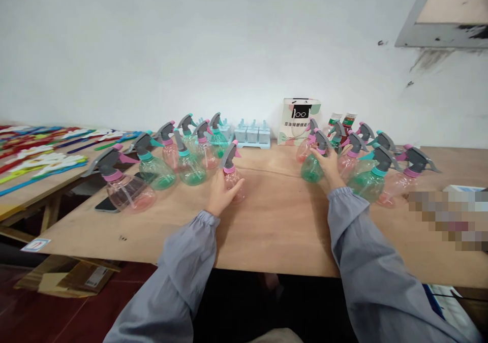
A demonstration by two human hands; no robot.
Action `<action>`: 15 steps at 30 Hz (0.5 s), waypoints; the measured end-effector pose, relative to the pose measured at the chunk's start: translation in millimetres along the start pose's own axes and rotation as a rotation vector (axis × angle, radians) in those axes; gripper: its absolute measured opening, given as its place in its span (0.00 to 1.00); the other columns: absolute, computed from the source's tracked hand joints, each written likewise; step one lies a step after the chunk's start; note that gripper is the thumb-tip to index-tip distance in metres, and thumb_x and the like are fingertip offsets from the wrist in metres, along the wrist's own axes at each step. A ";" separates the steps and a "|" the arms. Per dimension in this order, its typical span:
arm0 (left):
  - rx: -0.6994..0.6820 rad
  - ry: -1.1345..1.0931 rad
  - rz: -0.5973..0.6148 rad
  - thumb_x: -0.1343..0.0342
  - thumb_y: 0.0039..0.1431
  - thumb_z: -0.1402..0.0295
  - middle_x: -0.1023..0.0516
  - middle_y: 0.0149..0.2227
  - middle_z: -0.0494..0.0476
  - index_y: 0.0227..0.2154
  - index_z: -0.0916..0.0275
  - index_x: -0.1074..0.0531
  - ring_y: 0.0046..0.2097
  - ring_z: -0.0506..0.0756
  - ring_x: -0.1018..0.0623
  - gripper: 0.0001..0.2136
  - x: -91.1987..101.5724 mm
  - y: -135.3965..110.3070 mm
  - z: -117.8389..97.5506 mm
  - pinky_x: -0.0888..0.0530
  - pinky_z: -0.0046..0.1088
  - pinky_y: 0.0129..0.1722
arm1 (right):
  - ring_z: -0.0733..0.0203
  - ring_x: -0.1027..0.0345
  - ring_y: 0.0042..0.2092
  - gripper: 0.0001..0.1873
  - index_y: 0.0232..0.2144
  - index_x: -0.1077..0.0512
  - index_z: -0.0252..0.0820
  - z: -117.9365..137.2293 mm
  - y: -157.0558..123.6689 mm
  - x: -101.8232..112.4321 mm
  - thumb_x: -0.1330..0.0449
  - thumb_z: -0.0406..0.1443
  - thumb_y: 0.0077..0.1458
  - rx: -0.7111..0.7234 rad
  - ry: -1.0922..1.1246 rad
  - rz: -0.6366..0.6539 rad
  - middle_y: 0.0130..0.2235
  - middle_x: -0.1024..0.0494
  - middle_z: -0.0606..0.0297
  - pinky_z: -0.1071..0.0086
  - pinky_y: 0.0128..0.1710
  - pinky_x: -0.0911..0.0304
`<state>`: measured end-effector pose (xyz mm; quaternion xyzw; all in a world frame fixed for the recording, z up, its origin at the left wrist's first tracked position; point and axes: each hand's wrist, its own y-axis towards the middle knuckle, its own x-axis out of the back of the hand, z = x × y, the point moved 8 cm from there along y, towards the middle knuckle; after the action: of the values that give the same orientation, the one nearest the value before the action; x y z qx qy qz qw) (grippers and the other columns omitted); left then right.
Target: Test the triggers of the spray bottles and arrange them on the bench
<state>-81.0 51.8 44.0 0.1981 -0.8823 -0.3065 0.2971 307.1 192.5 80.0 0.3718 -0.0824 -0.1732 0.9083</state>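
Observation:
My left hand (221, 190) is wrapped round a pink spray bottle (233, 173) with a grey trigger head, which stands upright on the wooden table (278, 221) near the middle. My right hand (328, 166) grips a green spray bottle (310, 167) with a grey head, at the left edge of the right-hand group. Both arms wear grey sleeves.
Several pink and green spray bottles (160, 167) stand grouped at the left and more spray bottles (375, 173) at the right. A dark phone (105, 206) lies beside the left group. Light blue moulds (252, 134) and a white box (299, 122) stand against the wall. Coloured strips (41, 155) cover the left table.

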 end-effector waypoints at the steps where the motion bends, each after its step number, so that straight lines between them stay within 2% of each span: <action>1: 0.001 0.000 0.001 0.38 0.54 0.58 0.26 0.44 0.61 0.48 0.61 0.34 0.52 0.63 0.26 0.21 -0.1 -0.1 0.4 0.31 0.45 0.55 | 0.53 0.26 0.45 0.32 0.51 0.29 0.40 0.2 -0.4 0.8 0.32 0.45 0.44 0.008 0.002 -0.007 0.44 0.21 0.56 0.53 0.52 0.33; 6: -0.002 -0.003 -0.001 0.38 0.54 0.58 0.26 0.44 0.61 0.48 0.60 0.34 0.52 0.63 0.26 0.21 -0.2 -0.2 1.5 0.31 0.44 0.55 | 0.50 0.30 0.53 0.47 0.60 0.41 0.42 5.6 -6.3 6.9 0.30 0.48 0.40 0.077 -0.036 -0.060 0.57 0.30 0.50 0.51 0.56 0.36; 9: 0.009 -0.007 0.010 0.38 0.53 0.57 0.26 0.46 0.62 0.48 0.61 0.34 0.52 0.63 0.26 0.22 -0.8 0.1 1.4 0.31 0.45 0.54 | 0.46 0.37 0.60 0.53 0.64 0.48 0.44 22.7 -14.7 14.9 0.31 0.54 0.41 0.205 -0.111 -0.146 0.61 0.36 0.49 0.45 0.59 0.39; 13: 0.011 -0.003 0.014 0.38 0.53 0.56 0.26 0.47 0.63 0.48 0.62 0.34 0.52 0.64 0.26 0.23 -0.5 -0.4 0.6 0.31 0.45 0.54 | 0.40 0.47 0.65 0.48 0.63 0.47 0.49 64.7 -27.4 27.6 0.43 0.64 0.47 0.467 -0.237 -0.316 0.62 0.42 0.52 0.39 0.63 0.47; 15: -0.002 -0.021 0.024 0.41 0.56 0.56 0.26 0.48 0.63 0.49 0.61 0.34 0.53 0.63 0.26 0.22 -1.6 -1.8 0.2 0.32 0.44 0.55 | 0.38 0.51 0.67 0.47 0.62 0.47 0.53 81.5 -25.4 19.9 0.48 0.67 0.48 0.470 -0.279 -0.256 0.63 0.44 0.54 0.39 0.62 0.46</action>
<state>-79.7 51.4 42.1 0.1839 -0.8875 -0.3058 0.2918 296.4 115.5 120.4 0.5519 -0.1968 -0.3119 0.7479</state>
